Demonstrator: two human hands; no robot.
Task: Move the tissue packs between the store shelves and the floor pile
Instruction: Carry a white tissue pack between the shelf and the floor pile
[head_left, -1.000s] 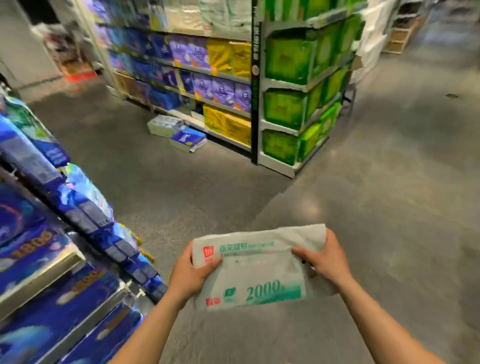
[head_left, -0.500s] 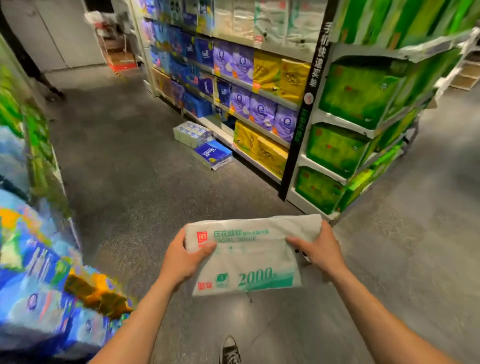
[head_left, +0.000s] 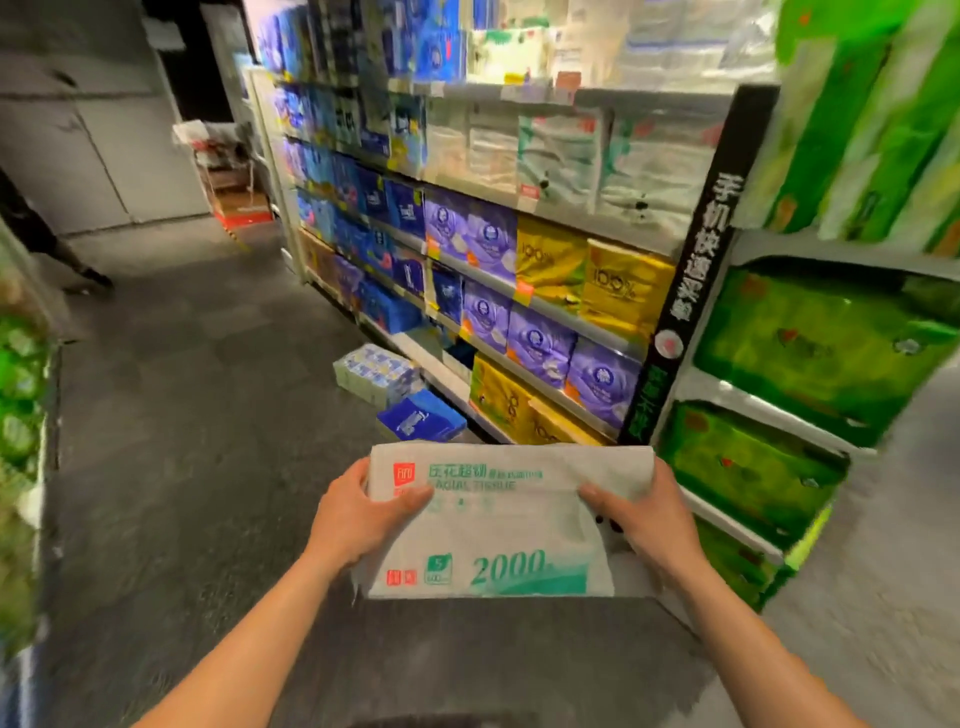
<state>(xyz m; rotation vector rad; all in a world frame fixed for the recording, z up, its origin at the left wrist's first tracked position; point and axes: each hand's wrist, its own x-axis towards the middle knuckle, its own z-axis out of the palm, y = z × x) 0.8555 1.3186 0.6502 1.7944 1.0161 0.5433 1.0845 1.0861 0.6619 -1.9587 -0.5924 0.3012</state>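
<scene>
A white tissue pack (head_left: 498, 525) with green print and "2000" on it hangs in front of me at waist height. My left hand (head_left: 358, 514) grips its left end, thumb on the front face. My right hand (head_left: 641, 514) grips its right end the same way. On the floor ahead lies a small pile: a pale blue-and-white pack (head_left: 376, 371) and a dark blue pack (head_left: 422, 415) in front of it, both beside the bottom of the store shelves (head_left: 540, 306). White packs like mine fill an upper shelf (head_left: 566, 150).
The shelves on the right hold purple, yellow and blue packs; their end rack (head_left: 810, 343) holds green packs and stands close to my right hand. Green packs blur along the left edge (head_left: 21, 395). A person's leg and shoe (head_left: 78, 270) show far left. Grey floor (head_left: 197, 415) runs down the aisle.
I have walked closer to the right-hand shelves and the floor pile, which now loom larger. The blue packs on my left have dropped out of view. Both hands keep the same grip on the pack.
</scene>
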